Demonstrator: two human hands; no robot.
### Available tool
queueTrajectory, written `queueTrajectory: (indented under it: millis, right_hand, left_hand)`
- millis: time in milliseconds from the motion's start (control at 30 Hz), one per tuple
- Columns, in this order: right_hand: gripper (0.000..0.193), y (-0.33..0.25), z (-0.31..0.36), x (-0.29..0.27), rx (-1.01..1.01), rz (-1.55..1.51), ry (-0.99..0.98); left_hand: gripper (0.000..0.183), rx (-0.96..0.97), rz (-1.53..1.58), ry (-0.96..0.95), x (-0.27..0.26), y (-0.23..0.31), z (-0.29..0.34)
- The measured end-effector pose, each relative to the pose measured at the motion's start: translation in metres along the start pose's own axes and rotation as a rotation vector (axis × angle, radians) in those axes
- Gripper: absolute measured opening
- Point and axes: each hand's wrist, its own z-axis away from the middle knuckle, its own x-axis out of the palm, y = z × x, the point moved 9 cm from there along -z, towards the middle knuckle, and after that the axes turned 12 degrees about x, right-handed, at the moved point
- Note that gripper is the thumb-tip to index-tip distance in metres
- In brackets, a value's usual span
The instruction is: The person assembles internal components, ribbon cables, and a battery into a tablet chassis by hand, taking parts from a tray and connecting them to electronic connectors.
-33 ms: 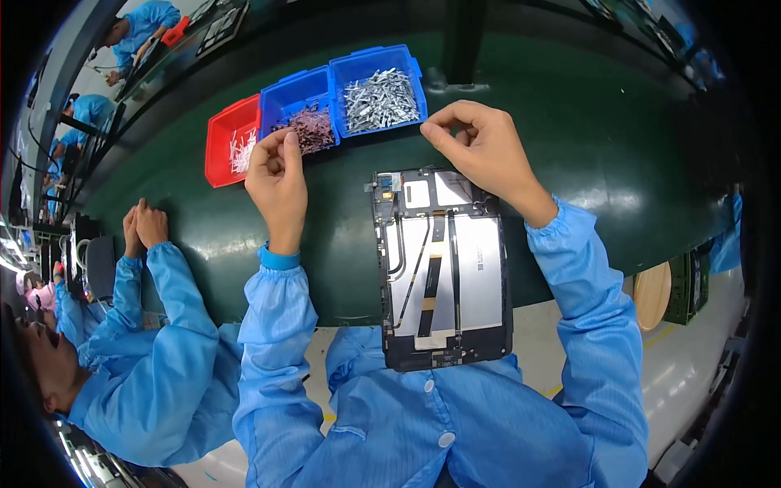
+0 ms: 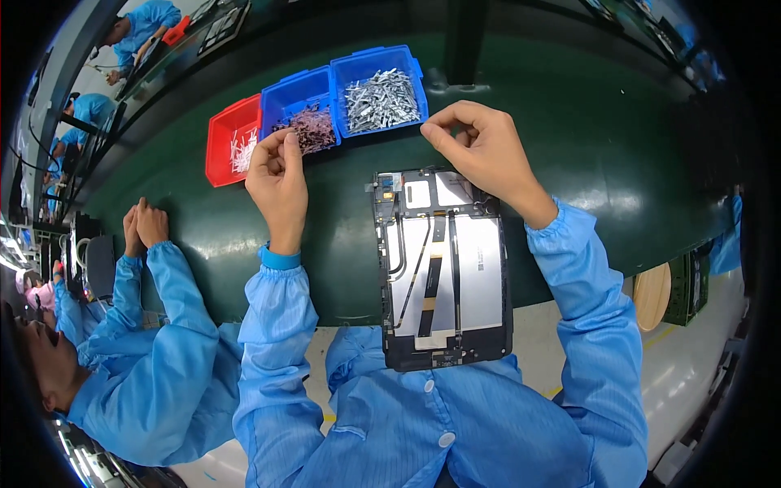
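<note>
My left hand (image 2: 278, 183) is raised in front of a blue bin (image 2: 281, 101) of small brownish parts (image 2: 313, 130), thumb and forefinger pinched together. Over by the right corner of another blue bin (image 2: 350, 67), which holds small silvery metal parts (image 2: 381, 99), my right hand (image 2: 484, 150) also has its fingertips closed. Anything between the fingertips of either hand is too small to make out. Below and between my hands lies an opened tablet (image 2: 482, 285), its metal plate, dark ribbon cables and circuit parts showing. Its lower end juts past the table's front edge, and my right wrist partly covers its upper right corner.
A red bin (image 2: 220, 150) with thin white pieces stands left of the blue bins on the green table (image 2: 602, 154). Left of me sits a co-worker in blue (image 2: 154, 366), hands together on the tabletop. A dark post (image 2: 464, 49) rises behind the bins.
</note>
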Motion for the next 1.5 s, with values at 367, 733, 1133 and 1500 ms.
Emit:
queueTrajectory:
  millis: [367,733,1133,1500]
  right_hand:
    - [0.016,-0.026,0.015,0.010,-0.174,-0.020,-0.060]
    - [0.012,-0.057,0.056,0.045,-0.224,-0.074,-0.298]
    - [0.010,-0.065,0.071,0.043,-0.390,-0.098,-0.180]
    - [0.007,-0.036,0.065,0.064,-0.201,-0.002,-0.322]
  left_hand:
    - [0.018,-0.412,0.216,-0.084,0.012,0.022,0.031]
    - [0.014,-0.183,0.290,-0.344,0.028,0.096,0.062]
    - [0.018,0.172,-0.284,-0.442,0.025,0.139,0.064]
    - [0.036,-0.860,0.257,-0.518,0.020,0.047,0.102]
